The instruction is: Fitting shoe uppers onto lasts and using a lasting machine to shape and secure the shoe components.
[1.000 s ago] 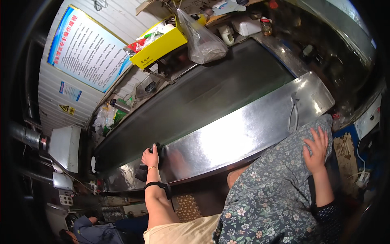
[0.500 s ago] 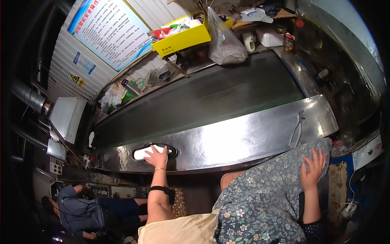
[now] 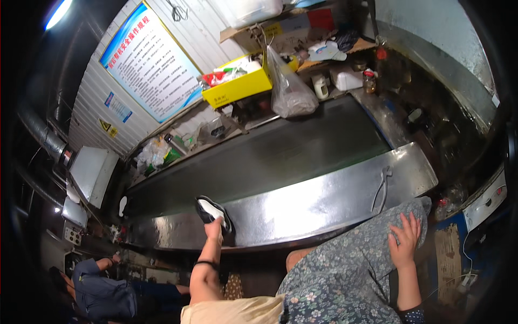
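Note:
My left hand (image 3: 214,229) grips one end of a black shoe upper (image 3: 203,209) with a long white bottom, at the edge where the metal ledge meets the dark belt. A second black piece (image 3: 229,220) lies on the ledge just right of it, partly hidden. Most of my left fingers are covered by the shoe upper. My right hand (image 3: 404,240) rests on the grey flowered apron (image 3: 345,248) over my lap, fingers spread and holding nothing. Beyond it, a pair of pincers (image 3: 381,190) lies on the shiny metal ledge (image 3: 324,210).
The dark conveyor belt (image 3: 259,156) runs behind the ledge; a white sole-shaped piece (image 3: 123,206) sits at its far left. Along the back are a yellow box (image 3: 240,92), a plastic bag (image 3: 294,97) and a jar (image 3: 369,81). Another person (image 3: 105,289) works at lower left.
My left hand has turned the shoe upper from lying lengthwise to pointing away and moved it toward the belt. My right hand stays on the apron. The view has tilted upward.

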Tool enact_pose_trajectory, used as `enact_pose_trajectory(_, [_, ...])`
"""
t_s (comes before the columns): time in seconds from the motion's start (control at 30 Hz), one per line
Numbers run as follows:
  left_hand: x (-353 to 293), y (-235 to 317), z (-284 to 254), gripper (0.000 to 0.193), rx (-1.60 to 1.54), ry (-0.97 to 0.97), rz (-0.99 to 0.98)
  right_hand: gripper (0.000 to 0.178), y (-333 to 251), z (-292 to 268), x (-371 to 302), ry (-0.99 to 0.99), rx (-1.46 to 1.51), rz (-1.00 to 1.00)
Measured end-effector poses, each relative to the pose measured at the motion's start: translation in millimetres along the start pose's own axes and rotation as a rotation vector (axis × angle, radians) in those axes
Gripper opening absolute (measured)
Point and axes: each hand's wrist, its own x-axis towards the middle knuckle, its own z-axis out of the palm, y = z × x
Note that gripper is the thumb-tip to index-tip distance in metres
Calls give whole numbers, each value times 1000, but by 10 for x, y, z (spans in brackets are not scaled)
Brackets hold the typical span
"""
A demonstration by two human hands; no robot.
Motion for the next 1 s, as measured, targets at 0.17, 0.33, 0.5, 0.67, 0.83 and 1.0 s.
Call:
enact_pose_trajectory(0.17, [-1731,605,471,59,-71,-742,30,24,12,-164,239,-21,130,18])
enact_pose_trajectory(0.33, [-3245,1217,1067,94,155,-1488,752,53,-464,-469,815,12,682,271])
enact_pose_trajectory(0.5, [-3913,1621,1702,95,-227,-2028,625,47,-565,-1325,343,282,602,178])
enact_pose_trajectory(0.67, [-4738,1941,2345,42,-273,-2116,523,50,-768,-1420,155,55,201,187])
enact_pose_trajectory(0.83, [-5066,1941,2496,28,-210,-2191,18,40,-697,-1537,137,132,91,86])
enact_pose_trajectory(1.0, [-5031,1671,2566,28,-145,-1941,-48,40,-394,-1435,275,-68,276,187])
